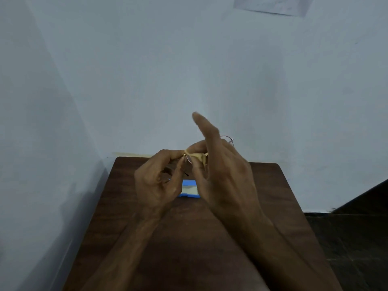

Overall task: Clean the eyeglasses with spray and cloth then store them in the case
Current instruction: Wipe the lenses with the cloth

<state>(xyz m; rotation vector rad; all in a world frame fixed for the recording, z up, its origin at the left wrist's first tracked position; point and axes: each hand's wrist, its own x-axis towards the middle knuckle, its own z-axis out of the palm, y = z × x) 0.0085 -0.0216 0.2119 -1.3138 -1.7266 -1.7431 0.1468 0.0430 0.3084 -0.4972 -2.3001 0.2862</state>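
Thin metal-rimmed eyeglasses (228,138) are held up above the dark wooden table (273,206). My left hand (159,181) pinches the frame at its left end. My right hand (222,173) presses a small yellow cloth (199,157) onto a lens between thumb and fingers, with the index finger stretched upward. Most of the glasses are hidden by my fingers; only part of one rim and the other rim's edge show. Below the hands an open blue case (190,190) with a pale lining lies on the table. No spray bottle is in view.
The table stands in a corner of pale blue walls (189,70). A dark floor (352,238) lies to its right. A sheet of paper (273,5) is stuck high on the back wall.
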